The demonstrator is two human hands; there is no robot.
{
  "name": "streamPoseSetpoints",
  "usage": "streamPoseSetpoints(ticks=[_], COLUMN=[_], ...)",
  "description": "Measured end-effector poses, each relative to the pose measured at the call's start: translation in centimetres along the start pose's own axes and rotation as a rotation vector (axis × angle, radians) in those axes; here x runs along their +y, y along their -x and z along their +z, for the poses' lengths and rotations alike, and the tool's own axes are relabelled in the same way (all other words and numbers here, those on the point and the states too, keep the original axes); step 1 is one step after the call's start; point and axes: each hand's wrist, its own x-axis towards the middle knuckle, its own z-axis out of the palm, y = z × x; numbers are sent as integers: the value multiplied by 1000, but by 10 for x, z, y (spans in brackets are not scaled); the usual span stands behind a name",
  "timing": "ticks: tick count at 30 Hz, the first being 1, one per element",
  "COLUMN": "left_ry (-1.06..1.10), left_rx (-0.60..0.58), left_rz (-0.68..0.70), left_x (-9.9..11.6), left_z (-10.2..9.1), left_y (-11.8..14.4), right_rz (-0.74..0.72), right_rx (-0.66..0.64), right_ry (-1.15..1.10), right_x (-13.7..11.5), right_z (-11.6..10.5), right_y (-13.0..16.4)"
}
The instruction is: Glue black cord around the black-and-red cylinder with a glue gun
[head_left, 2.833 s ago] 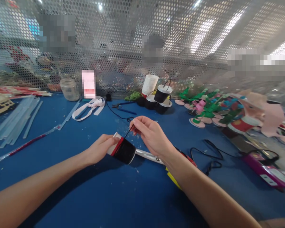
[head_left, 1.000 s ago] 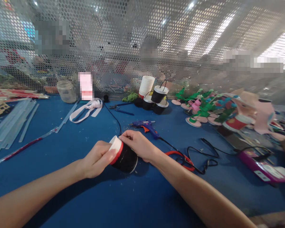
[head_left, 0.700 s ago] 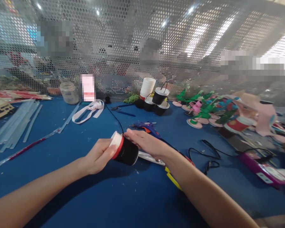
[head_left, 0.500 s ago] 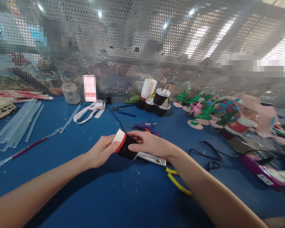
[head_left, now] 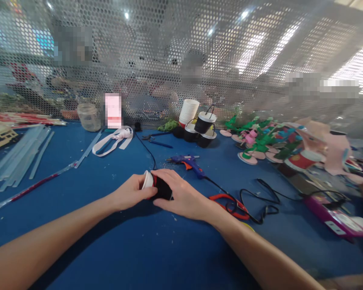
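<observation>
Between my hands is a paper cup (head_left: pixel 162 191) wrapped in black yarn, tilted on its side. Its white rim faces left, with a red band beside it. My left hand (head_left: pixel 136 191) grips the rim end, thumb in front. My right hand (head_left: pixel 177 193) is closed round the black-wrapped part and hides much of it. A black strand (head_left: pixel 149 151) runs from the back of the table down to the cup. Just behind my right hand lies a blue glue gun (head_left: pixel 191 164). Red handles (head_left: pixel 230 204) show beside my right forearm, which partly covers a yellow handle.
White stacked cups (head_left: pixel 188 112) and black-wrapped little buckets (head_left: pixel 205 123) stand at the back. Green and pink craft figures (head_left: pixel 257 141), a purple power strip (head_left: pixel 335 215) and cables lie right. Clear glue sticks (head_left: pixel 21 155), a jar (head_left: pixel 89 117) and white ribbon (head_left: pixel 109 149) are left.
My right hand has closed further round the black-wrapped cup and shifted slightly down. The cup has turned and sits a little lower. The glue gun and red handles show more fully.
</observation>
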Motion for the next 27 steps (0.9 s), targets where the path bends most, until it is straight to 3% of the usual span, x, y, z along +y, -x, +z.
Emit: streamPoseSetpoints(ticks=[6,9,12,14,19,23,27], left_ry=[-50,-56,-76,-88,-111,-158,-143], left_rx=[-38,-52,-43,-30,-10,-8,-27], left_rz=[55,44,32,31,49,44,15], left_x=[-5,-5,-2,-1,-6,-10,-9], left_z=[1,1,0,-1,-3,-4,-6], left_y=[1,0,0,0,-2,-2,-1], right_rz=[-5,156,393,565,711,733,687], right_rx=[37,186,302,234,177,218,285], right_ry=[-100,-77,196,379,415,354,211], right_x=[-4,10,37,57,88,86,61], right_z=[-2,-18,-41,-50,-44,-41,-52], right_y=[-2,-7,-11,-12,-11,-13,-6])
